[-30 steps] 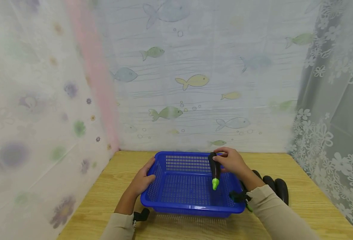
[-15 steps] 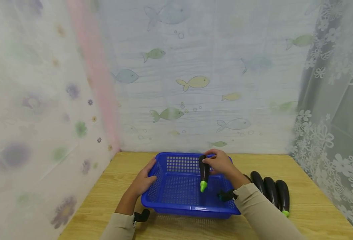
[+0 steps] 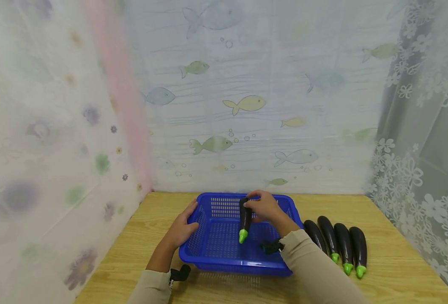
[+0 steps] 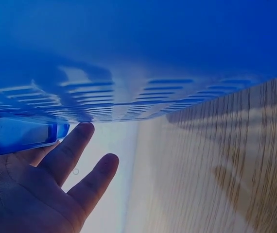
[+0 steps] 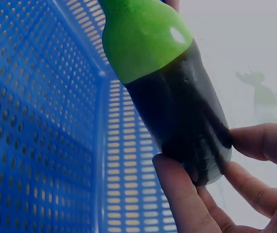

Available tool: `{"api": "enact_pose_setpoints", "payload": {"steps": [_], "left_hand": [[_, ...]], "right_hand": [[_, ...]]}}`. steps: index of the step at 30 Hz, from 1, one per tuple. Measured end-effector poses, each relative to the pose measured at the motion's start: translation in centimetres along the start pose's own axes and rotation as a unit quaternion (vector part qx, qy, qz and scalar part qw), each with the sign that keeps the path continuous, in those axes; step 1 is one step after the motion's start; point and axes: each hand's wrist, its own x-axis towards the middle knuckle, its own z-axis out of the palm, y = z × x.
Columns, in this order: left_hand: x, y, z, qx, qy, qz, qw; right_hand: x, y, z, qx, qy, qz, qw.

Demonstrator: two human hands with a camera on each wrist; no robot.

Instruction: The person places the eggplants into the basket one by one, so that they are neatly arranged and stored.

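Note:
A dark eggplant with a bright green cap (image 3: 245, 217) hangs over the blue plastic basket (image 3: 243, 265), cap end down and slightly tilted. My right hand (image 3: 265, 207) pinches it near its dark end, thumb on one side and fingers on the other. In the right wrist view the eggplant (image 5: 177, 107) is apart from the perforated basket wall (image 5: 129, 170). At the basket's left rim my left hand (image 3: 181, 230) holds on, thumb over the rim. Seen from the left wrist, that hand's fingers (image 4: 70, 150) reach along the basket's outer side.
Several more eggplants (image 3: 344, 245) lie side by side on the wooden table (image 3: 395, 261), right of the basket, green caps mostly toward me. A fish-patterned curtain (image 3: 247, 143) hangs behind the table. More patterned sheets hang at the left and right.
My right hand has carried the eggplant leftward, from the basket's right side toward its middle. More of the eggplants on the table now show. My left hand has stayed at the rim.

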Motion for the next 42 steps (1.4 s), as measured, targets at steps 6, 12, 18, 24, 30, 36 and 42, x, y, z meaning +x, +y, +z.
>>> {"api": "enact_pose_setpoints", "payload": {"steps": [6,12,18,24,30,36,42], "left_hand": [[-0.1,0.3,0.0,0.002,-0.003,0.0,1.0],[0.0,0.2,0.0,0.026,-0.002,-0.009,0.9996],[0.1,0.2,0.0,0.039,-0.006,-0.015,0.9991],[-0.1,0.7,-0.1,0.054,-0.003,-0.016,0.9984],[-0.2,0.6,-0.1,0.069,0.0,-0.019,0.9974],[-0.2,0.5,0.1,0.077,0.006,-0.022,0.9968],[-0.1,0.5,0.2,0.067,0.011,-0.015,0.9976]], "right_hand": [[0.6,0.3,2.0,0.019,-0.009,0.004,1.0],[1.0,0.6,3.5,0.03,-0.015,0.015,0.999],[1.3,0.8,4.5,0.035,-0.041,0.033,0.998],[1.4,0.8,5.4,0.034,-0.055,0.045,0.997],[1.7,1.1,6.2,0.035,-0.062,0.049,0.996],[2.1,1.5,7.0,0.038,-0.071,0.063,0.995],[2.5,1.8,7.8,0.051,-0.074,0.091,0.992]]}}
